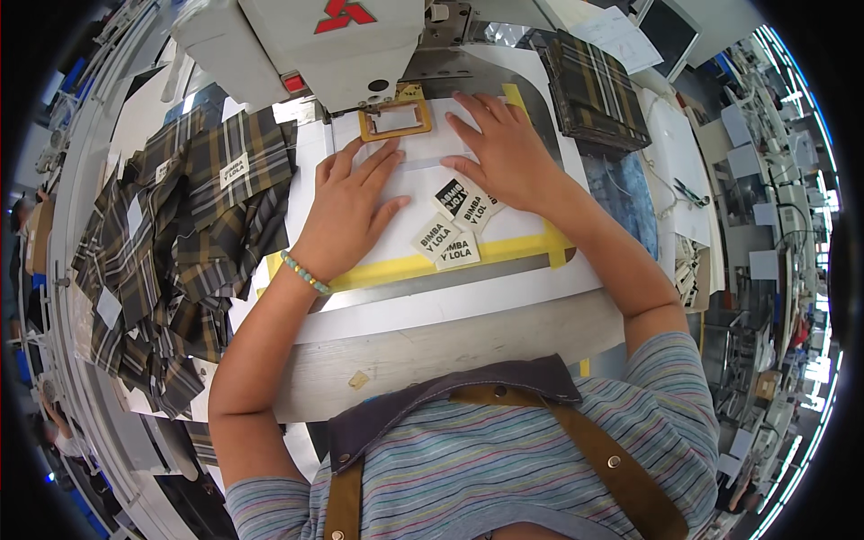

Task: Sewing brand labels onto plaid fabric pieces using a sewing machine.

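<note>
My left hand (346, 214) lies open on a white sheet (409, 202), fingers spread and pointing at a small yellow-brown rectangular frame (366, 131). Just right of that frame, my right hand (504, 157) rests on the sheet too, its fingers apart. Neither hand holds anything that I can see. Above the frame stands the white head of a sewing machine (310, 49). Several small fabric labels (436, 236), mostly cream and one black, lie loosely overlapped on the sheet between my forearms. Part of one is hidden by my right wrist.
Dark plaid fabric pieces (193, 234) are heaped at the left, one with a cream label on it. A neat stack of plaid pieces (598, 85) sits at the far right. Yellow tape (405, 270) borders the sheet. Thread snips (689, 193) and a box of labels (688, 274) are farther right.
</note>
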`<state>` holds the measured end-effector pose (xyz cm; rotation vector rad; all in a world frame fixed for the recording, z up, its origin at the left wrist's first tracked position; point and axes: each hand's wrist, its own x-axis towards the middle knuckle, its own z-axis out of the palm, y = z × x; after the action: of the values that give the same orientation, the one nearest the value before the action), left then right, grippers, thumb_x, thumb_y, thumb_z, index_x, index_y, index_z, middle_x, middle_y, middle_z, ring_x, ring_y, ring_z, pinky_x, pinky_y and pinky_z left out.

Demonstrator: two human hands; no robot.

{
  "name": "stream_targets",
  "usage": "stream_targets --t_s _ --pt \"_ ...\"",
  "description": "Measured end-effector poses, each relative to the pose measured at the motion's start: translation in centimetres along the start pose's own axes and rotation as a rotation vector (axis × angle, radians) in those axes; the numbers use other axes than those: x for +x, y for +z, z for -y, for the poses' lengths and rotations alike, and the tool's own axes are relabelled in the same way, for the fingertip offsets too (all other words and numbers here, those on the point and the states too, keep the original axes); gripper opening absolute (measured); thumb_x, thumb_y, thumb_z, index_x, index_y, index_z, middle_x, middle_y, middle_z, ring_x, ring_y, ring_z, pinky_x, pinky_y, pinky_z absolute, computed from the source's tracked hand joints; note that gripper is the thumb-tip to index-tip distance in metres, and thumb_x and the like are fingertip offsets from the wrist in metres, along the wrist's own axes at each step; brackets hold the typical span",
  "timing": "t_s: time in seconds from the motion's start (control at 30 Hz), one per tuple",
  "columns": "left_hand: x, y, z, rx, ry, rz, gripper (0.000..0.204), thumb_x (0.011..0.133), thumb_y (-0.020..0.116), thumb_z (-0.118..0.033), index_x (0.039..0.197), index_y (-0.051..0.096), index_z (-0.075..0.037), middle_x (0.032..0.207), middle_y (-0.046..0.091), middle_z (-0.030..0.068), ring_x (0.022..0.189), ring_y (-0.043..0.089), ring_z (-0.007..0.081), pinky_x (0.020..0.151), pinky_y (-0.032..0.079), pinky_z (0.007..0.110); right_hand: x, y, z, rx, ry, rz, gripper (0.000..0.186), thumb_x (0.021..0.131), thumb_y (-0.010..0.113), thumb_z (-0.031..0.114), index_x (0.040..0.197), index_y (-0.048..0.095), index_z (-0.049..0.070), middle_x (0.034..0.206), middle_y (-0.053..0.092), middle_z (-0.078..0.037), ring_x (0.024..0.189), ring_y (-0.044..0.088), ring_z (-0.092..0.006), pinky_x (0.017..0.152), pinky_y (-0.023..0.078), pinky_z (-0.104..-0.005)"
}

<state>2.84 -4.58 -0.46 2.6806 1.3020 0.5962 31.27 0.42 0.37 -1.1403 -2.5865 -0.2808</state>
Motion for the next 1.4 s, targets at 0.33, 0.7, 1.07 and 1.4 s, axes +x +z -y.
stream_targets --t_s 0.33,0.7,1.07,1.4 --pt "-0.3 0.1 0.1 -0.050 -0.010 -0.039 0.056 0.102 0.071 -0.025 0.152 0.057 -0.007 0.162 0.056 0.0086 0.152 0.043 0.0388 0.122 0.033 0.053 -0.1 0.6 -2.0 -0.016 0.134 -0.108 0.068 0.106 0.063 0.050 0.135 0.066 -0.011 0.152 0.055 -0.024 0.142 0.050 -0.0395 0.111 0.044 -0.0500" --pt "-0.3 0.5 0.1 -0.016 -0.039 -0.075 0.055 0.101 0.071 -0.023 0.152 0.057 -0.007 0.161 0.057 0.0093 0.154 0.041 0.0391 0.121 0.032 0.053 0.1 -0.1 -1.3 0.037 0.099 -0.165 0.055 0.107 0.064 0.045 0.136 0.070 0.000 0.149 0.058 -0.024 0.140 0.052 -0.0410 0.110 0.046 -0.0523" --pt "-0.3 0.4 0.3 -0.013 -0.038 -0.069 0.056 0.101 0.071 -0.024 0.153 0.056 -0.008 0.161 0.057 0.0084 0.155 0.039 0.0381 0.121 0.031 0.053 0.5 -0.3 1.9 0.269 -0.102 0.039 0.050 0.105 0.067 0.041 0.141 0.069 0.006 0.147 0.060 -0.018 0.136 0.054 -0.0364 0.112 0.044 -0.0506" --pt "-0.2 0.3 0.2 -0.025 -0.060 -0.067 0.057 0.101 0.072 -0.026 0.153 0.057 -0.010 0.160 0.057 0.0091 0.155 0.039 0.0386 0.122 0.031 0.055 0.1 0.8 3.5 0.147 -0.008 0.014 0.060 0.107 0.061 0.048 0.152 0.059 0.008 0.159 0.047 -0.022 0.148 0.042 -0.0402 0.121 0.034 -0.0619"
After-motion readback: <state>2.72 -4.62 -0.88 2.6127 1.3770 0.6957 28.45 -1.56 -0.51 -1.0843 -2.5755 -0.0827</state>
